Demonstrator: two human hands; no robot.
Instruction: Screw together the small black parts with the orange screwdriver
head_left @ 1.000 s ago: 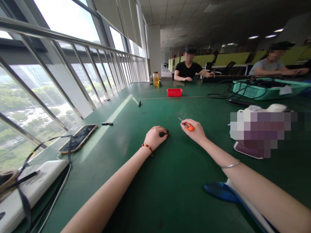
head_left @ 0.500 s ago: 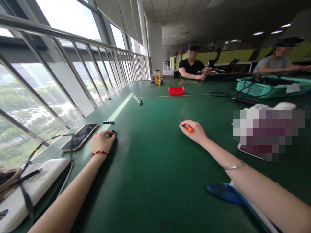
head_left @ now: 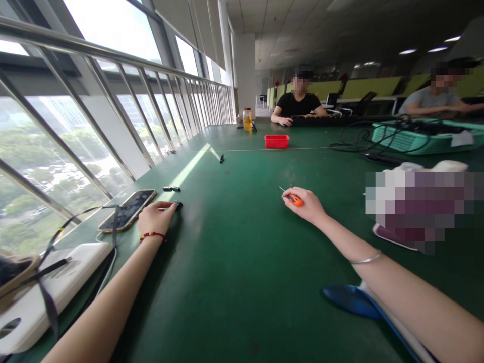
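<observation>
My left hand (head_left: 154, 220) rests low over the green table, thumb and fingers closed on a small black part (head_left: 179, 204) whose exact kind is too small to make out. Just beyond it lies another small black piece (head_left: 171, 188), and a further black piece (head_left: 222, 159) sits farther up the table. My right hand (head_left: 310, 207) is wrapped round a screwdriver (head_left: 295, 200) with an orange and dark grip. Its thin shaft points up and left, away from the black parts.
A phone (head_left: 128, 210) and a white power strip (head_left: 56, 297) with cables lie on the left. Farther off are a red tray (head_left: 277, 141), a jar (head_left: 247, 121) and a teal basket (head_left: 401, 140). A blue object (head_left: 350, 298) lies beneath my right forearm. Two people sit beyond.
My left fingers have shifted slightly around the small black part, which now shows more. The right hand keeps its hold on the screwdriver. The person opposite has moved their hands.
</observation>
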